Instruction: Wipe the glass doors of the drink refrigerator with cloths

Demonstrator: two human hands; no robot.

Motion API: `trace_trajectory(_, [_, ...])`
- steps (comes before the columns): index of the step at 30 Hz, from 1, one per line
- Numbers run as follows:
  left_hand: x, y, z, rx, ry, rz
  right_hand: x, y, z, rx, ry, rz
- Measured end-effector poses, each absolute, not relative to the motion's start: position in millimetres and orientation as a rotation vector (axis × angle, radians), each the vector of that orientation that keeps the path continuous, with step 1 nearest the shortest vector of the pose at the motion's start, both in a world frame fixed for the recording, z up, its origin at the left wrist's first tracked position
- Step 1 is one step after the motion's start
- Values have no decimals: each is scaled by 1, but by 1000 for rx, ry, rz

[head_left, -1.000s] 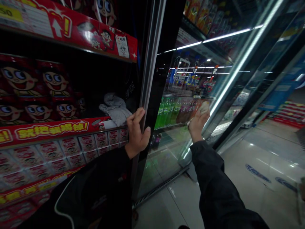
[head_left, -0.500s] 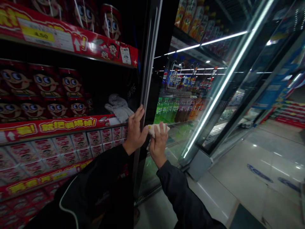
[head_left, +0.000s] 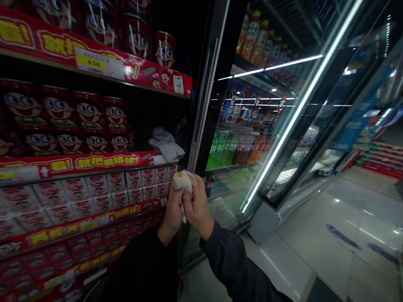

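Both of my hands meet in front of the door edge, around a bunched white cloth with a small yellow patch. My left hand is closed on it from the left, thumb near the cloth's lower side. From the right, my right hand grips the same cloth, and a loose end hangs between the two. Just above them rises the grey door frame with its long recessed handle. A grey crumpled cloth lies on the shelf edge to the left, touched by neither hand.
Shelves at left hold red cans and small drink cartons behind red price strips. Behind the glass door stand green bottles and other drinks. Tiled floor stretches to the right.
My left hand has come off the door frame and down onto the white cloth. My right hand has drawn the cloth left and slightly down, away from the glass. The view has shifted slightly.
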State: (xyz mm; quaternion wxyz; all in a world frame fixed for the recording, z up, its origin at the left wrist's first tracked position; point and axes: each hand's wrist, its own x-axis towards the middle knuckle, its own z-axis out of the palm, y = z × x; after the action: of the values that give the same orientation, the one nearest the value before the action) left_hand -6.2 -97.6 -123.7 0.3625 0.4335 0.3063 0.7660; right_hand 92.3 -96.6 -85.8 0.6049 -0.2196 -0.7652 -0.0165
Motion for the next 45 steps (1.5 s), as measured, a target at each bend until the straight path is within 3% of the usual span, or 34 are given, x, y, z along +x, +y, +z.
trace_trajectory(7, [-16,-104,-97,808,588,1733,102,-87,-37,-704,-2100,-187])
trace_trajectory(11, [-20,-108,-91,698,531,1619,112,-81,-4,-659,-2218,-561])
trace_trajectory(18, [-36,-103,-89,763,870,1686,136,-48,121,-469,-2259,-1261])
trace_trajectory(21, [-34,-93,-91,815,901,1646,131,-40,148,-453,-2339,-1438])
trace_trajectory(29, [-1,-82,-103,730,981,1850,116,-46,112,-652,-2344,-1325])
trace_trajectory(45, [14,-101,-95,710,1077,1900,140,-78,106,-563,-2251,-1302])
